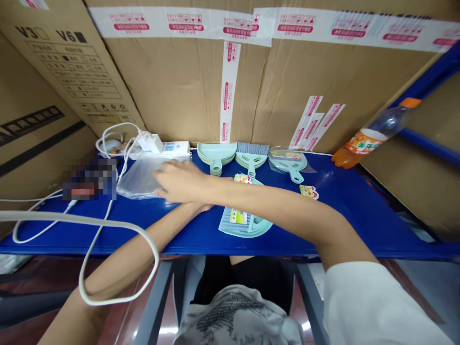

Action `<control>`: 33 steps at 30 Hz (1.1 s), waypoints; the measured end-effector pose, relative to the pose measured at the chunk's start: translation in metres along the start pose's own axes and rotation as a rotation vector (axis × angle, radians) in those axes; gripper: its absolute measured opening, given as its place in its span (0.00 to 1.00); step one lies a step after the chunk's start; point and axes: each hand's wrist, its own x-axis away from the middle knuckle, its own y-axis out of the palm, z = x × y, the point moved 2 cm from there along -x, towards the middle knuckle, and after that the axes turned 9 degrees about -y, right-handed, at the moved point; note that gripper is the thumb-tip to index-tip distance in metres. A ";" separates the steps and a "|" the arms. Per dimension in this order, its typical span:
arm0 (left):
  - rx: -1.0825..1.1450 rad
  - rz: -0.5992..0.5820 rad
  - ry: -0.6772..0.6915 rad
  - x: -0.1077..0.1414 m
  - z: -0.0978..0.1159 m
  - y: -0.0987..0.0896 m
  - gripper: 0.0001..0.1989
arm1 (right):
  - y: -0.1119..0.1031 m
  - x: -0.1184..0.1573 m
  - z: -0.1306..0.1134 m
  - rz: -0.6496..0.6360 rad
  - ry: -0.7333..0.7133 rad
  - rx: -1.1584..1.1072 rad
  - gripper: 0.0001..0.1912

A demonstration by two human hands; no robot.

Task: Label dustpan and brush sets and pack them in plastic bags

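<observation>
My right hand point(181, 182) reaches across to the left, its fingers spread over a stack of clear plastic bags point(138, 179). Whether a bag is pinched in them does not show. Beneath the right forearm, my left hand point(204, 207) is at the left side of a light-blue dustpan point(262, 226); its fingers are mostly hidden. A small brush point(225, 221) with grey-blue bristles lies in this dustpan, with a colourful label card point(238, 216) on it. The right forearm covers the middle of the set.
Behind stand stacked dustpans point(216, 152), stacked brushes point(251, 158) and a bagged set point(289, 163). A loose card point(309, 192) lies right. An orange-capped bottle point(370, 136) leans at the right edge. White cables point(108, 220) and a power strip point(176, 147) are left.
</observation>
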 end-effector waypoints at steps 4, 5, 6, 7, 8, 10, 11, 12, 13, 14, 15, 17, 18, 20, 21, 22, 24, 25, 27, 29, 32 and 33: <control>-0.035 -0.031 -0.038 0.002 0.001 0.008 0.18 | -0.053 0.069 0.053 0.086 0.238 0.004 0.15; -0.052 -0.052 -0.056 0.002 0.003 0.011 0.19 | -0.059 0.091 0.069 0.095 0.290 0.005 0.13; -0.066 -0.069 -0.070 0.002 0.006 0.014 0.21 | -0.062 0.112 0.085 0.107 0.330 -0.009 0.11; -0.075 -0.081 -0.076 0.003 0.009 0.017 0.22 | -0.061 0.132 0.100 0.135 0.364 -0.075 0.09; -0.084 -0.089 -0.077 0.004 0.012 0.019 0.24 | -0.057 0.150 0.113 0.159 0.380 -0.160 0.09; -0.096 -0.100 -0.062 0.007 0.016 0.020 0.28 | -0.042 0.177 0.131 0.197 0.409 -0.327 0.09; -0.103 -0.105 -0.051 0.008 0.017 0.020 0.29 | -0.032 0.185 0.136 0.193 0.393 -0.407 0.09; -0.111 -0.108 -0.039 0.009 0.018 0.020 0.30 | -0.022 0.190 0.139 0.200 0.380 -0.459 0.11; -0.117 -0.107 -0.030 0.010 0.019 0.020 0.30 | -0.013 0.192 0.141 0.208 0.367 -0.496 0.14; -0.119 -0.101 -0.023 0.011 0.019 0.019 0.31 | -0.005 0.191 0.142 0.217 0.354 -0.519 0.15; -0.117 -0.092 -0.017 0.011 0.018 0.019 0.31 | 0.001 0.190 0.142 0.238 0.347 -0.527 0.15; -0.110 -0.074 -0.014 0.010 0.017 0.017 0.33 | 0.009 0.185 0.141 0.298 0.325 -0.528 0.14; -0.106 -0.066 -0.015 0.010 0.016 0.017 0.34 | 0.011 0.183 0.140 0.347 0.311 -0.527 0.14; -0.089 -0.059 -0.015 0.008 0.015 0.016 0.36 | 0.013 0.180 0.137 0.477 0.291 -0.538 0.12; -0.077 -0.057 -0.011 0.008 0.014 0.016 0.36 | 0.013 0.179 0.136 0.555 0.294 -0.568 0.11; -0.067 -0.054 -0.006 0.008 0.013 0.016 0.35 | 0.012 0.178 0.135 0.636 0.306 -0.612 0.10; -0.072 -0.054 -0.001 0.008 0.012 0.016 0.36 | 0.006 0.179 0.135 0.782 0.344 -0.711 0.10; -0.089 -0.057 -0.006 0.009 0.013 0.017 0.38 | 0.000 0.181 0.136 0.843 0.365 -0.749 0.10; -0.134 -0.062 -0.017 0.010 0.014 0.018 0.41 | -0.018 0.193 0.141 0.963 0.412 -0.778 0.12; -0.159 -0.065 -0.019 0.012 0.016 0.020 0.42 | -0.043 0.218 0.146 1.083 0.470 -0.775 0.14; -0.171 -0.073 -0.016 0.014 0.017 0.021 0.42 | -0.074 0.277 0.152 1.149 0.561 -0.802 0.18; -0.171 -0.080 -0.018 0.014 0.017 0.022 0.42 | -0.080 0.299 0.154 1.133 0.613 -0.815 0.16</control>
